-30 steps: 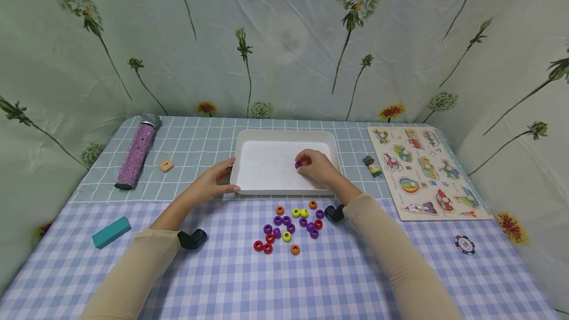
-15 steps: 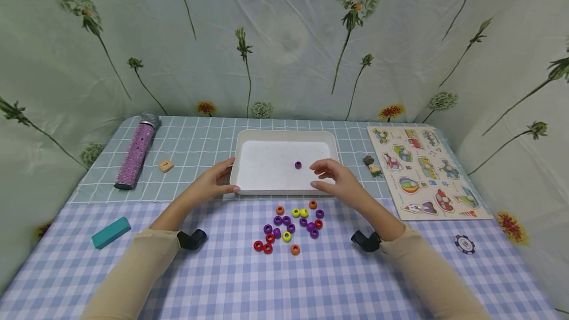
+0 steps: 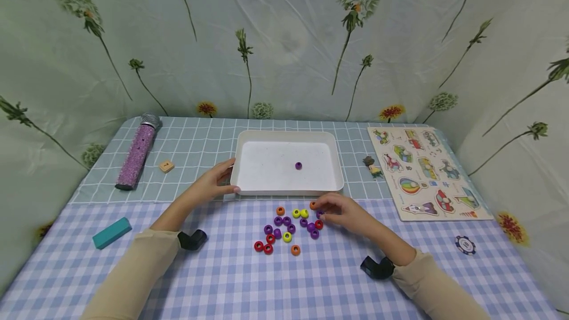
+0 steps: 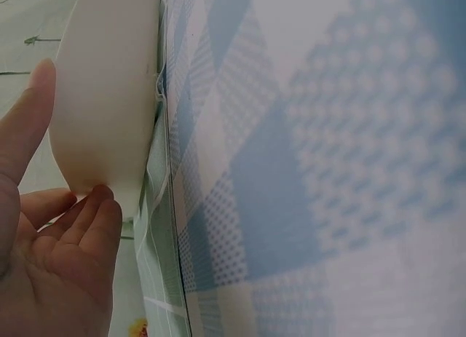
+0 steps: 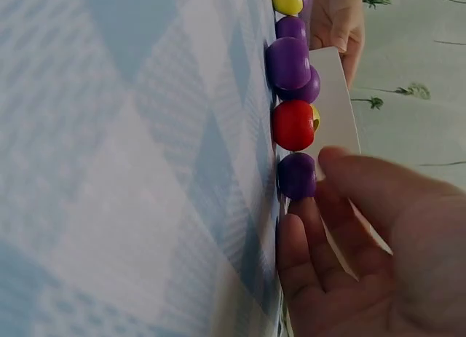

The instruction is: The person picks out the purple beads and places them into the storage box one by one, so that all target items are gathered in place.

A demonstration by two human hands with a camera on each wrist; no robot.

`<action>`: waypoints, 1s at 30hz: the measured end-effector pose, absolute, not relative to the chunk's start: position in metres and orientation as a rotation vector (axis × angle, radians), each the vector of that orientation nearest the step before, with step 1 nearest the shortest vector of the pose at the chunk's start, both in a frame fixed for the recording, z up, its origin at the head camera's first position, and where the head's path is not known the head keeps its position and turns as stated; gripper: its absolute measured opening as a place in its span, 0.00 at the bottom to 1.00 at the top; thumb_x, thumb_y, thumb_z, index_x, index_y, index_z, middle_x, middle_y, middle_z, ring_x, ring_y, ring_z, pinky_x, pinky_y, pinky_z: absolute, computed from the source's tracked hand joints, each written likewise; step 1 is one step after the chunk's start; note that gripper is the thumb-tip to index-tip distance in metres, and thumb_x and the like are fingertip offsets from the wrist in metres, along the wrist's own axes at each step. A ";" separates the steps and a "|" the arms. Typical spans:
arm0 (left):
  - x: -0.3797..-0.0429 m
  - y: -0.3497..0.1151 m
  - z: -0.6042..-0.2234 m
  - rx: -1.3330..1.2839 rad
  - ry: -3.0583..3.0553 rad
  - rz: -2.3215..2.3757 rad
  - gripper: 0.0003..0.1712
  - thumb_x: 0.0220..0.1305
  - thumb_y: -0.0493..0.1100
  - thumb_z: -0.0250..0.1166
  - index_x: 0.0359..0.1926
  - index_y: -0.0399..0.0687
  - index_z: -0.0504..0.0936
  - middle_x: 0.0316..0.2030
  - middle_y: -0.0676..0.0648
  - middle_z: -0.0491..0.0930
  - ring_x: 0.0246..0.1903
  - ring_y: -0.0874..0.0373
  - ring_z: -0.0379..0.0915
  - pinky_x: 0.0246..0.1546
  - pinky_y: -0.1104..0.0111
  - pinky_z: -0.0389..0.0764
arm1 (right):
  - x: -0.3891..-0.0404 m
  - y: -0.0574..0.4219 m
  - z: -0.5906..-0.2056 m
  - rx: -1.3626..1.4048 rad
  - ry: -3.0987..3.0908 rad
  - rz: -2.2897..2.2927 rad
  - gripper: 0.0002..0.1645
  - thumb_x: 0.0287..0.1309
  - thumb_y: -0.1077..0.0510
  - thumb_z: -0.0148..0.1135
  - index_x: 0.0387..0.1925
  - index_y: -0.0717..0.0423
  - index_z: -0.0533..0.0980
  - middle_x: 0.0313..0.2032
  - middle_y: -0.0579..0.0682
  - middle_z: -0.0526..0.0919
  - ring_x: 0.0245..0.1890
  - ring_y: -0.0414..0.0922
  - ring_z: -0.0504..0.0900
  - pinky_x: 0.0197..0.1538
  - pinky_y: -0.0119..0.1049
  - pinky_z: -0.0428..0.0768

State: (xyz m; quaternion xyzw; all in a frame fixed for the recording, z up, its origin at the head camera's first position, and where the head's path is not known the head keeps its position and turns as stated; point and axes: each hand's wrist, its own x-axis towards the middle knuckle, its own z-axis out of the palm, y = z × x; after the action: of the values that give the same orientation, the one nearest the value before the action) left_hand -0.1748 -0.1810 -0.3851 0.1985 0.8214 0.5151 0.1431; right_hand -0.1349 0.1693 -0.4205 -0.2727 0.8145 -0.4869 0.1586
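Observation:
A white tray (image 3: pixel 266 192) lies on the table with one purple bead (image 3: pixel 299 166) in it. My left hand (image 3: pixel 213 182) rests against the tray's left end, its thumb at the near corner and its fingertips on the side wall (image 4: pixel 102 119). Just in front of the tray, my right hand (image 3: pixel 344 212) is at the right edge of a group of loose beads. Its thumb and fingers lie about a purple bead (image 5: pixel 297 175) on the cloth, with a gap between them; a firm pinch does not show. A red bead (image 5: pixel 293 124) sits beside that one.
Several purple, yellow, red and orange beads (image 3: pixel 291 228) lie before the tray. To the left are a glittery pink microphone (image 3: pixel 137 154), a wooden tile (image 3: pixel 166 166) and a teal block (image 3: pixel 112 233). A puzzle board (image 3: pixel 426 174), small figurine (image 3: pixel 372 167) and poker chip (image 3: pixel 465 245) lie right.
My right hand let go of a purple bead inside the tray, drew back to the right, then came toward me to the loose beads. The left hand stayed at the tray.

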 end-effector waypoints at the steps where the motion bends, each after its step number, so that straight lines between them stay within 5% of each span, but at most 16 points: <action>1: -0.175 -0.181 -0.385 0.570 2.368 1.486 0.46 0.46 0.33 0.62 0.60 0.31 0.42 0.59 0.33 0.43 0.56 0.42 0.45 0.52 0.57 0.55 | -0.135 0.170 -0.422 -0.790 2.347 -1.362 0.14 0.47 0.62 0.57 0.39 0.53 0.73 0.39 0.45 0.74 0.38 0.40 0.72 0.39 0.32 0.72; 9: -0.175 -0.180 -0.385 0.554 2.377 1.475 0.46 0.45 0.34 0.62 0.60 0.31 0.42 0.59 0.33 0.44 0.56 0.42 0.45 0.52 0.57 0.55 | -0.135 0.168 -0.419 -0.756 2.462 -1.213 0.11 0.46 0.61 0.58 0.35 0.49 0.75 0.35 0.40 0.74 0.33 0.37 0.72 0.37 0.29 0.73; 16: -0.173 -0.180 -0.384 0.543 2.387 1.470 0.46 0.45 0.34 0.62 0.60 0.31 0.43 0.59 0.34 0.44 0.56 0.42 0.46 0.52 0.57 0.56 | -0.144 0.165 -0.398 -0.761 2.518 -1.337 0.13 0.46 0.58 0.58 0.37 0.54 0.74 0.34 0.41 0.75 0.33 0.38 0.73 0.38 0.29 0.73; 30: -0.174 -0.180 -0.384 0.554 2.373 1.483 0.46 0.45 0.33 0.62 0.60 0.31 0.43 0.58 0.33 0.44 0.55 0.41 0.47 0.51 0.56 0.56 | -0.209 0.147 -0.389 -0.536 2.587 -1.476 0.14 0.47 0.60 0.58 0.39 0.59 0.73 0.35 0.48 0.75 0.34 0.40 0.73 0.41 0.30 0.72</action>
State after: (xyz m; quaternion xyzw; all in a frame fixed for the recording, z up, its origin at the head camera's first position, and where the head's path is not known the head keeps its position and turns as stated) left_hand -0.1739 -0.1796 -0.3839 0.1922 0.8233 0.5143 0.1439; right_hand -0.2087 0.1473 -0.3892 -0.1768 0.8534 -0.4869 0.0579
